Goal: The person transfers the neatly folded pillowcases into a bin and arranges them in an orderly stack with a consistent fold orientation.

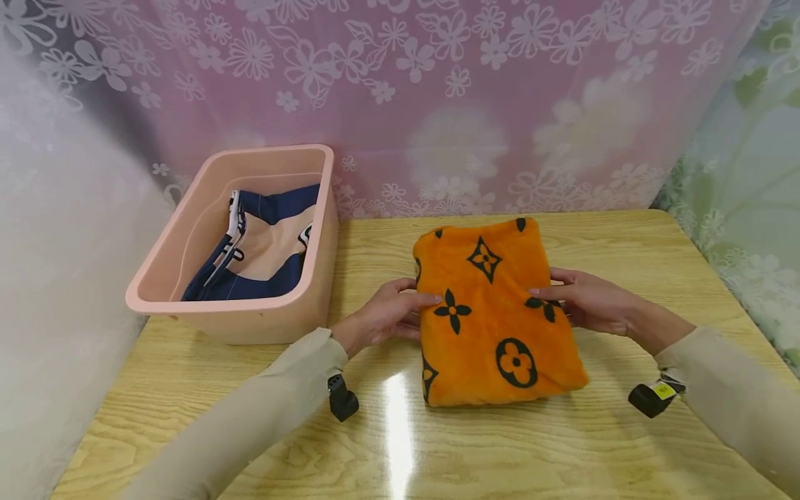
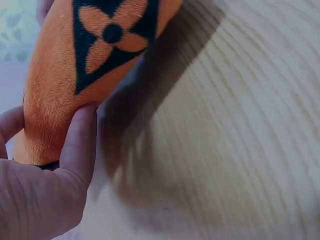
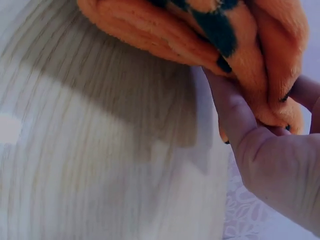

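A folded orange plush cloth (image 1: pixel 481 347) with dark flower and diamond motifs is held between both hands over the wooden table. My left hand (image 1: pixel 390 310) grips its left edge, thumb on top and the other fingers underneath. On the opposite side my right hand (image 1: pixel 590 300) pinches the right edge the same way. In the left wrist view, the thumb presses into the rounded fold of the orange cloth (image 2: pixel 52 95). Several soft layers of the cloth (image 3: pixel 165 35) show between thumb and fingers in the right wrist view, and a shadow falls on the wood below.
A pink plastic bin (image 1: pixel 231 305) stands at the table's back left. Inside it lies a folded navy and peach fabric item (image 1: pixel 269 243) with white trim. The wooden table (image 1: pixel 325 444) meets a pink floral curtain (image 1: pixel 437 125) at its back edge.
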Demonstrator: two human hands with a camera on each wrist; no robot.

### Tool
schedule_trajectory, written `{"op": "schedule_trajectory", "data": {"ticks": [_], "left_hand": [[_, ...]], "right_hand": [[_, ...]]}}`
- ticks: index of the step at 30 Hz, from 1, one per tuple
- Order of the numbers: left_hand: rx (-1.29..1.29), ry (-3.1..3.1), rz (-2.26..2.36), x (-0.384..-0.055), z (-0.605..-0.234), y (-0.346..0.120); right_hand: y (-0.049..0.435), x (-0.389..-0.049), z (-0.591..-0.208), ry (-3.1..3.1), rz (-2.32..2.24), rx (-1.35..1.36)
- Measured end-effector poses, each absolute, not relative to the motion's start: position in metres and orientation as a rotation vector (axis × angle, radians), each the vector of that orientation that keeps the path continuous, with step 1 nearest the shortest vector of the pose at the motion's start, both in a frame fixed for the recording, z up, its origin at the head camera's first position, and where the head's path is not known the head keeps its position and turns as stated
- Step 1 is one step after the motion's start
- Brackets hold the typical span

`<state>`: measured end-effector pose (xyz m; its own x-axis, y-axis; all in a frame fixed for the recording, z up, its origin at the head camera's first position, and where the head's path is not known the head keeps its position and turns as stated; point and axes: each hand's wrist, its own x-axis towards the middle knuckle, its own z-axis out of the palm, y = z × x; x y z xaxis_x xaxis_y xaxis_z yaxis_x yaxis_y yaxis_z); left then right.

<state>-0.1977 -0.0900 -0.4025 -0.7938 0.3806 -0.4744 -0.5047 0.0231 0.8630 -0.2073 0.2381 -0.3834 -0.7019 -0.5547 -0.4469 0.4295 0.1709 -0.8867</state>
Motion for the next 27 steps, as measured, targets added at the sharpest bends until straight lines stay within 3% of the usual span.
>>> {"op": "schedule_trajectory", "data": {"ticks": [17, 27], "left_hand": [[-0.003, 1.871, 1.787, -0.182, -0.327, -0.101], [0.019, 2.014, 1.8, -0.183, -0.271, -0.118]], "right_hand": [[0.232, -0.197, -0.322, 1.696, -1.661, -0.319], [0.211, -0.21, -0.276, 1.656, -1.688, -0.345]]}}
